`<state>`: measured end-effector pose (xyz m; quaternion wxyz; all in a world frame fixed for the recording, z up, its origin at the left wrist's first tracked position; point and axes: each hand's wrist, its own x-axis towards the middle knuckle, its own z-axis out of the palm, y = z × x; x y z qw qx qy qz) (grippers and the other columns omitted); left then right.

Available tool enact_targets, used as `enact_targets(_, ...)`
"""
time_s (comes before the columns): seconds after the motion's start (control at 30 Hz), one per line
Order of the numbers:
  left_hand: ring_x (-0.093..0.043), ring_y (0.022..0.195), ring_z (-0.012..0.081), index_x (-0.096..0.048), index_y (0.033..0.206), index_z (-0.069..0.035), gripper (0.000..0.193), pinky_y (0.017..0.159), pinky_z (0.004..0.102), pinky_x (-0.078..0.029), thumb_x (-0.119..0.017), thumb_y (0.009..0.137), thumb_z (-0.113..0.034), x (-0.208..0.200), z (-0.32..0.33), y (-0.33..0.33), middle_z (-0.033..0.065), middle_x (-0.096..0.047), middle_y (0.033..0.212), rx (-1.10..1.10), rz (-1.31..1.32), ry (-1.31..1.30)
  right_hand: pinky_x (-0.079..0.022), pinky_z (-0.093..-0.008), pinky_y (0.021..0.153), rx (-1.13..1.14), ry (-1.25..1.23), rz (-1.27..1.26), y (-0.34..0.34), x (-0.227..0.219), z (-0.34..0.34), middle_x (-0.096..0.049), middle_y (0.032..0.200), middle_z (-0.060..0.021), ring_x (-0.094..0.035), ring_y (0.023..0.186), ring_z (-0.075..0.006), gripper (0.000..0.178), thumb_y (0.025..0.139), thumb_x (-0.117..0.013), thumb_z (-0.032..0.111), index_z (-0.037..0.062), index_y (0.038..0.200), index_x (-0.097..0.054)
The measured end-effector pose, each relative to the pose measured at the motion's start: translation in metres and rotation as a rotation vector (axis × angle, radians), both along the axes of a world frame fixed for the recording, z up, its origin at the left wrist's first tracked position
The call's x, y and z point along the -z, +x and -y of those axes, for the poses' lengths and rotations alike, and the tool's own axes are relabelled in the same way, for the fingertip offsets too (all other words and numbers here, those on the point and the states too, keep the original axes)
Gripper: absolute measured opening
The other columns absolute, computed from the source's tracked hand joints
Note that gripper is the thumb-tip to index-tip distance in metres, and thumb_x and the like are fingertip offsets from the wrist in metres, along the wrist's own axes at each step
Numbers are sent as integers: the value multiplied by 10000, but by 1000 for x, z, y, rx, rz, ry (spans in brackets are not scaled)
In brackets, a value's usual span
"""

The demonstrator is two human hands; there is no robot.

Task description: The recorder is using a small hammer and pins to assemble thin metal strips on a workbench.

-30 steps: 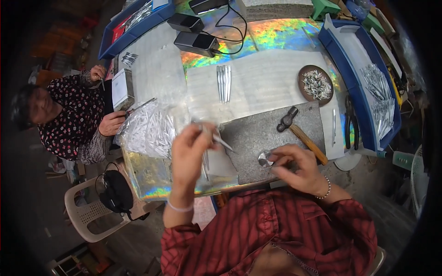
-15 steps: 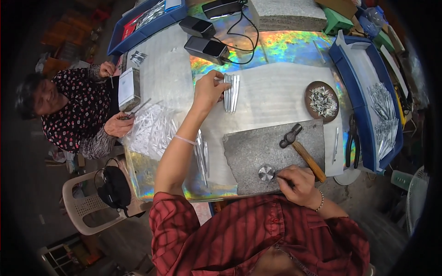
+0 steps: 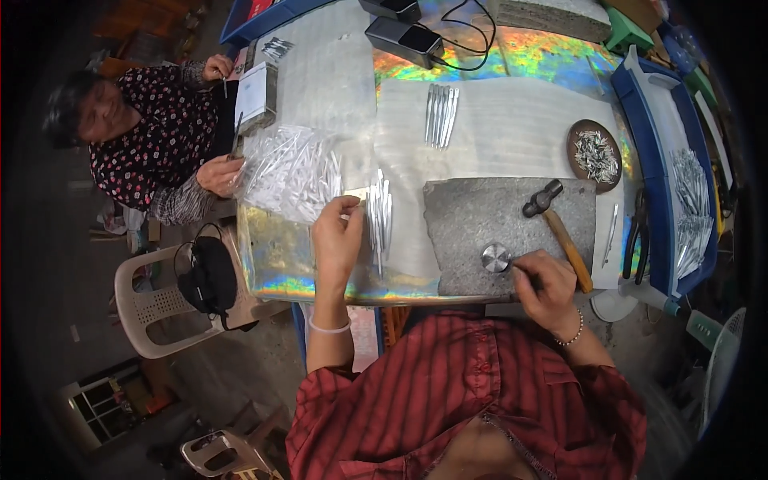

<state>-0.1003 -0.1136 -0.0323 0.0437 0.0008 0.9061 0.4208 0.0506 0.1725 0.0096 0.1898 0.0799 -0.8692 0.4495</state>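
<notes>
My left hand (image 3: 338,236) is closed with fingertips together at the edge of a clear plastic bag (image 3: 292,172) full of white-wrapped strips. Whatever it may hold is too small to make out. Just right of it lies a loose bunch of slim silvery metal strips (image 3: 382,216). On a grey stone slab (image 3: 464,208) rests a round shiny metal disc (image 3: 495,258). My right hand (image 3: 548,288) is pinched closed beside that disc; a small dark tip shows at its fingers. A hammer (image 3: 568,240) with a wooden handle lies on the slab, close to the right hand.
Farther back, a row of metal strips (image 3: 442,118) lies on the white sheet. To the right are a brown bowl (image 3: 572,152) of small metal pieces, black pliers (image 3: 637,236) and a blue bin (image 3: 660,160). At left, a co-worker (image 3: 160,136) holds thin items.
My left hand has left the row of strips and come back toward me, beside the bag and loose bunch. My right hand stays by the disc. The whole view has shifted.
</notes>
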Motion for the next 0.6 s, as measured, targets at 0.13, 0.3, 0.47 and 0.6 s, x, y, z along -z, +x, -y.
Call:
enact_targets(0.13, -611, 696, 318, -615, 911, -9, 174, 641, 379, -479, -581, 750, -65, 2, -8, 4, 157, -629, 789, 78, -176, -204, -425, -305, 487, 52, 18, 16, 5, 1, 6, -576, 682, -106, -569, 548, -237, 138, 719, -638, -24, 7, 840, -579)
enact_targets(0.3, -603, 696, 353, -573, 857, 11, 143, 644, 424, -472, -572, 736, -67, -7, -12, -8, 197, -614, 768, 130, -89, -266, -411, -289, 467, 87, 34, 14, 5, 4, 12, -577, 684, -106, -542, 505, -210, 126, 726, -640, -24, 5, 833, -581)
enact_targets(0.47, -591, 714, 423, -469, 846, 45, 88, 645, 498, -461, -454, 779, -10, -15, -17, 4, 281, -580, 795, 319, -178, -622, -416, -287, 467, 101, 71, 32, 8, 1, 11, -581, 685, -102, -540, 499, -210, 129, 726, -635, -30, -2, 840, -581)
enact_targets(0.6, -581, 722, 435, -474, 854, 54, 101, 637, 498, -457, -445, 766, 14, -27, 0, 17, 286, -569, 809, 417, -202, -649, -452, -325, 543, 123, 36, -18, 13, -11, 7, -585, 748, -123, -569, 600, -266, 184, 712, -628, -39, -9, 886, -575)
